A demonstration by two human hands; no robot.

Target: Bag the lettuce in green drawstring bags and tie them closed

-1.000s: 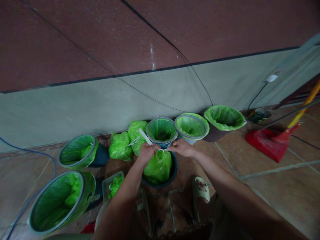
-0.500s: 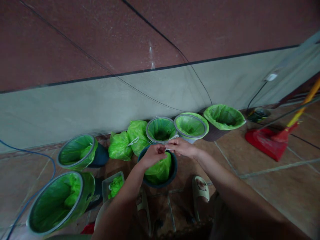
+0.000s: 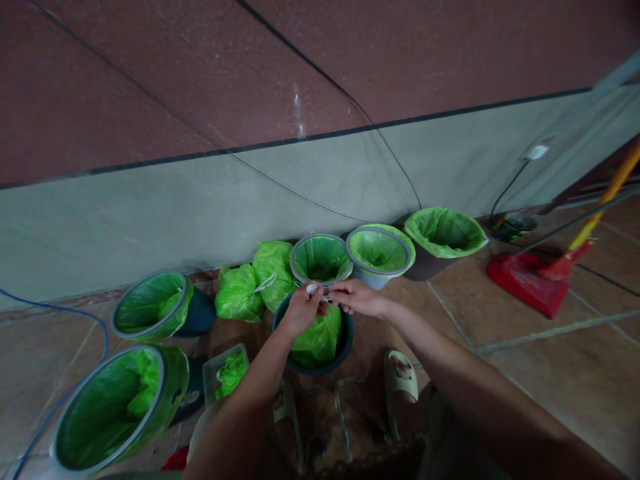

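A dark round bin (image 3: 346, 343) on the tiled floor in front of me holds a bunched green plastic bag (image 3: 316, 337). My left hand (image 3: 299, 310) and my right hand (image 3: 356, 297) meet just above it, fingers pinched on a thin white tie (image 3: 313, 289) at the top of the bag. Both hands are closed. How the tie runs between the fingers is hidden.
Several bins lined with green bags (image 3: 321, 258) (image 3: 381, 250) (image 3: 445, 233) (image 3: 150, 308) (image 3: 111, 408) stand along the wall. Two tied green bags (image 3: 240, 293) lie between them. A clear tub (image 3: 226, 373) sits at left, sandals (image 3: 400, 377) near me, a red dustpan (image 3: 530, 283) at right.
The white strip that stuck up from my left hand a second ago is now drawn down into my fingers, and both hands have closed together over the bag top.
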